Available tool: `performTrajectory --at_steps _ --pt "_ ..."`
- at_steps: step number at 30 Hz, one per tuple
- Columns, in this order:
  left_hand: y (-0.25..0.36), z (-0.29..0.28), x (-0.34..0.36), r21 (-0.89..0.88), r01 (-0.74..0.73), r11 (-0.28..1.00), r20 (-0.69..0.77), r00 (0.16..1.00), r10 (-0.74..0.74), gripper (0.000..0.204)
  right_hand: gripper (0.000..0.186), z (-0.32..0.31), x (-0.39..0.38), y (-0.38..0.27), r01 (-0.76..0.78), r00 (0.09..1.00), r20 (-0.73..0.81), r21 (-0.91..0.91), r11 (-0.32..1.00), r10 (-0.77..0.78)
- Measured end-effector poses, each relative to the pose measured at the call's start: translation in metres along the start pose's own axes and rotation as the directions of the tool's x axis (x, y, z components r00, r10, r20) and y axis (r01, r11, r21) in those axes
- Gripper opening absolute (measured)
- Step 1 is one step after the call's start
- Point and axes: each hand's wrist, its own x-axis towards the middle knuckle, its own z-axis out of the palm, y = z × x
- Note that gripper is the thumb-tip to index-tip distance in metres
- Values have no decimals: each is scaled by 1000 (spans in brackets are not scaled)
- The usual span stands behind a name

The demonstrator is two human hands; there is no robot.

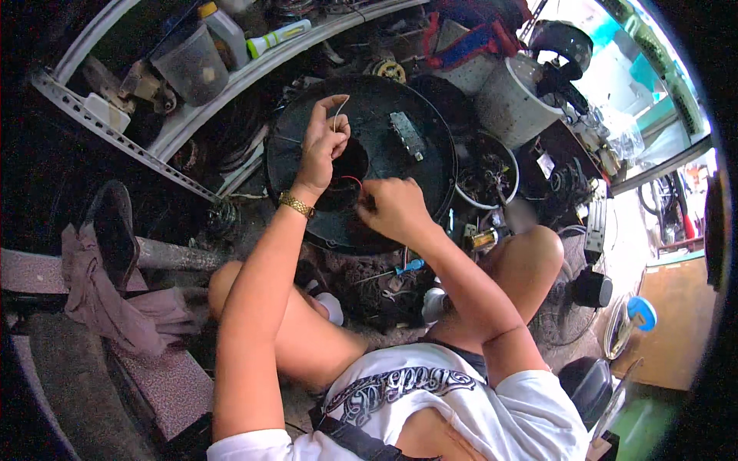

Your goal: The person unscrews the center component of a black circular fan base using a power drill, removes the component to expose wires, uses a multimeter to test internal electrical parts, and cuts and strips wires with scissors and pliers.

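Observation:
Above a round black tub-like piece [427, 115] my left hand [323, 150] is raised, with a gold watch [297, 203] on its wrist. Its index finger points up and the others curl round a thin pale wire [339, 110]. Lower and to the right, my right hand [393, 206] is closed, fingers bent down. A short red wire [352, 179] runs out from its fingertips toward the left wrist. Whether the two wires join, I cannot see. A grey metal plate-like part [407, 136] lies on the black piece, right of my left hand.
A blue-handled screwdriver [411, 266] lies among clutter between my feet. Right of the black piece stand a white bucket [511, 100] and a bin of scraps [511, 177]. A metal rack at upper left holds a clear container [191, 67] and a green-white flashlight [278, 37].

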Motion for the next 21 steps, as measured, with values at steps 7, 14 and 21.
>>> performTrajectory --at_steps 7,14,21 --pt "10 20 -41 203 98 974 42 993 -109 41 31 -39 15 12 -8 1000 -25 194 981 13" --pt "8 32 -65 153 267 952 95 955 -283 14 28 -39 20 18 120 993 -47 265 957 -111" --pt "8 33 -75 395 207 895 -11 975 -221 18 24 -106 5 69 61 995 -98 611 789 -1"
